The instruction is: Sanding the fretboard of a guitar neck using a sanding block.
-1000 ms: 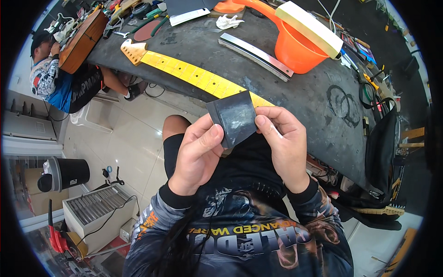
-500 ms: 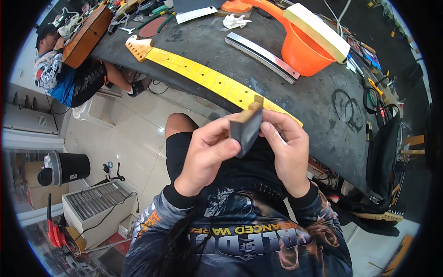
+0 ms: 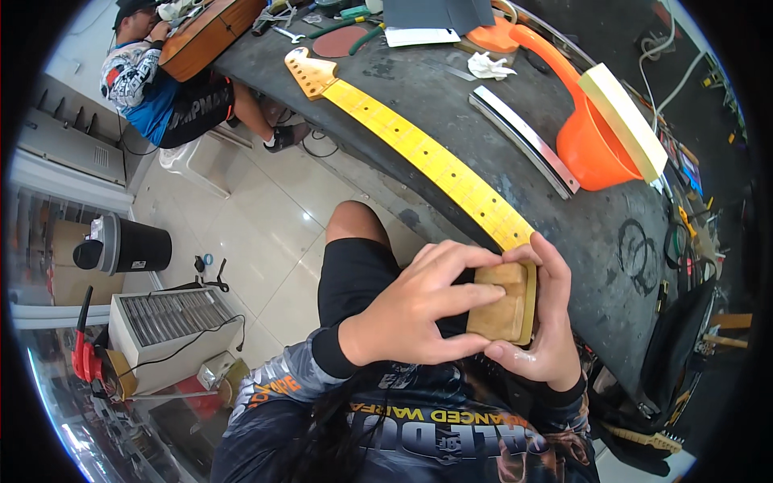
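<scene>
A small tan sanding block (image 3: 507, 324) with rounded corners and a dark edge is held in front of me, above my lap. My left hand (image 3: 419, 302) grips it from the left, its fingers lying across the tan face. My right hand (image 3: 554, 326) is wrapped round the block's right side, thumb at its lower corner. The block's underside is hidden. Just beyond my hands a yellow guitar neck (image 3: 432, 158) lies along the bench edge, fretboard up, its headstock pointing to the far left. My right fingertips overlap its near end in view; whether they touch it I cannot tell.
The dark bench (image 3: 596, 225) holds a long metal-faced bar (image 3: 523, 138), an orange dipper (image 3: 592, 153) with a pale block (image 3: 624, 121) across it, and crumpled white paper (image 3: 489, 67). At the far left, a person (image 3: 141, 76) handles an acoustic guitar (image 3: 201, 42).
The block has turned from edge-on, its dark side showing, to its tan face upward. Both hands have moved lower and to the right, and the left fingers now lie over the block.
</scene>
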### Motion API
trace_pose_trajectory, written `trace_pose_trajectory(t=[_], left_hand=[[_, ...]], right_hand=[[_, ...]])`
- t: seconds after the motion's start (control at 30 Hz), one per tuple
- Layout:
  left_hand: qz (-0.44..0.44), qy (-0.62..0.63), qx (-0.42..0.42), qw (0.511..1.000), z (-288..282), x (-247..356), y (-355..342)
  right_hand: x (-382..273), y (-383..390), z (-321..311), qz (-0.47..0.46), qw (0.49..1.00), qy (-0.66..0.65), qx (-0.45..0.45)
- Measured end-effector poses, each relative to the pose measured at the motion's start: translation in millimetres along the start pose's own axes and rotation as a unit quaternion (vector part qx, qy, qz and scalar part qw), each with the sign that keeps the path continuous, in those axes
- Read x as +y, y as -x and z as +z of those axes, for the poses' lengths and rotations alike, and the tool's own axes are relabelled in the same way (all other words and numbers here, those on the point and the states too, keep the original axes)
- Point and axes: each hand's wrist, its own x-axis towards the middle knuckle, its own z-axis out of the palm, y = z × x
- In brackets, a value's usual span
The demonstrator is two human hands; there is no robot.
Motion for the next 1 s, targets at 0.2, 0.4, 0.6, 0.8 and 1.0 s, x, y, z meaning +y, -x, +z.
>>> trace_pose_trajectory(t=[0.2,0.4,0.6,0.8,1.0], left_hand=[[-0.006,0.01,0.002,1.0,-5,-10,-3],[-0.037,0.026,-0.007,0.999,-22,-16,-15],[-0.052,0.03,-0.006,0.998,-28,-29,-18],[-0.041,0.027,0.012,0.999,-27,-40,-20],[0.001,-0.125,0.041,0.991,-58,-49,-37]], right_hand=[[-20,-29,-16,-0.02,0.992,0.126,-0.013],[-1,-45,-16,-0.056,0.994,0.096,0.002],[11,-54,-17,-0.06,0.994,0.088,0.0],[13,-60,-20,-0.035,0.997,0.063,0.005],[22,-73,-27,-0.067,0.995,0.069,-0.015]])
